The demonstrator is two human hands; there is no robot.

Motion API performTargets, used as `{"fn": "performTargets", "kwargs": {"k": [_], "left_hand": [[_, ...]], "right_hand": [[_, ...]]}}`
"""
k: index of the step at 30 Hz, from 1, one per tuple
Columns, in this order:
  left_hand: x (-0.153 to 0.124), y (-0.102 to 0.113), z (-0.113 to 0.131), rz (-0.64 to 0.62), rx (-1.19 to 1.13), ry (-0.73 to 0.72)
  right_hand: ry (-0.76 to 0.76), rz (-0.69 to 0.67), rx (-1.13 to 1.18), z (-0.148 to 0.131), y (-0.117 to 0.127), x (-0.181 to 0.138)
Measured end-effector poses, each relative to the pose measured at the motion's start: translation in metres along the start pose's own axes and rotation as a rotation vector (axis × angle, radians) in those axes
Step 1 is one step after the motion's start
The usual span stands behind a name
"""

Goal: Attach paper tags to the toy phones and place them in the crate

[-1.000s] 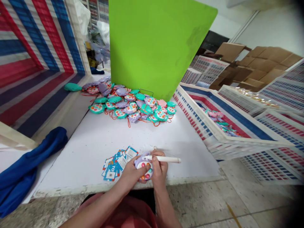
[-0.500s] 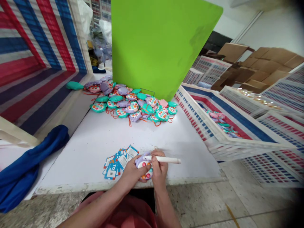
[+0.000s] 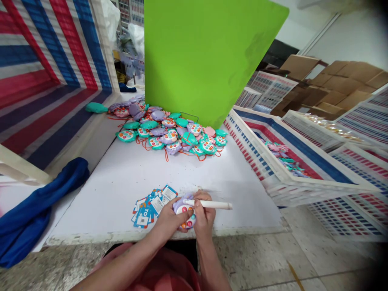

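Note:
My left hand [image 3: 168, 220] is wrapped round a small purple toy [image 3: 184, 210] with coloured buttons, held at the near edge of the white table [image 3: 127, 182]. My right hand [image 3: 205, 216] grips a white pen-like tool [image 3: 212, 204] lying across the toy's top, its tip pointing left. Just left of my hands lies a fanned stack of blue-and-white tags [image 3: 151, 206]. Farther back sits a heap of purple and teal toys [image 3: 168, 131] with orange cords.
A green board [image 3: 206, 56] stands behind the heap. A striped crate [image 3: 39, 81] is on the left, with a blue cloth [image 3: 39, 202] in front of it. White crates [image 3: 281, 169] on the right hold more toys. Cardboard boxes [image 3: 327, 85] are stacked at back right.
My hands, the toy and the tool have stayed in place. Only the view has shifted slightly.

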State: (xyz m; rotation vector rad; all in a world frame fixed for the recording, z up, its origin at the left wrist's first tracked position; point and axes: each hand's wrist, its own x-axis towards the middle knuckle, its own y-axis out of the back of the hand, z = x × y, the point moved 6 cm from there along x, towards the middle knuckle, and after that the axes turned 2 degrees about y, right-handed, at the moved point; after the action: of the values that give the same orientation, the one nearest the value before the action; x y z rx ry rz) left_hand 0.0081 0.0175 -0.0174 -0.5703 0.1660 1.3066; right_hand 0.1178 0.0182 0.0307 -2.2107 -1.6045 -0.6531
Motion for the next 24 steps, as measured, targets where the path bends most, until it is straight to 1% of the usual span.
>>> {"fn": "performTargets", "kwargs": {"k": [4,8,13,17,21,24], "left_hand": [[-0.0016,-0.0002,0.0022,0.007,-0.009,-0.006],[-0.002,-0.001,0.0025,0.013,-0.019,0.009],[0.0,0.0009,0.0009,0.017,-0.031,-0.006],[0.0005,0.0008,-0.0004,0.004,-0.016,-0.011],[-0.0006,0.0,0.0006,-0.003,-0.022,-0.025],[-0.0013,-0.0001,0.0015,0.001,-0.017,-0.023]], "right_hand": [[-0.001,0.025,0.03,0.0024,0.0009,-0.0011],[-0.009,0.005,-0.01,0.0036,-0.0003,-0.0017],[-0.003,0.048,-0.041,0.0027,0.002,-0.0021],[0.018,0.01,-0.043,0.0017,-0.0004,-0.0021],[0.017,0.027,-0.053,0.0017,0.0009,-0.0023],[0.026,0.01,-0.063,0.0006,0.0,-0.0024]]}}
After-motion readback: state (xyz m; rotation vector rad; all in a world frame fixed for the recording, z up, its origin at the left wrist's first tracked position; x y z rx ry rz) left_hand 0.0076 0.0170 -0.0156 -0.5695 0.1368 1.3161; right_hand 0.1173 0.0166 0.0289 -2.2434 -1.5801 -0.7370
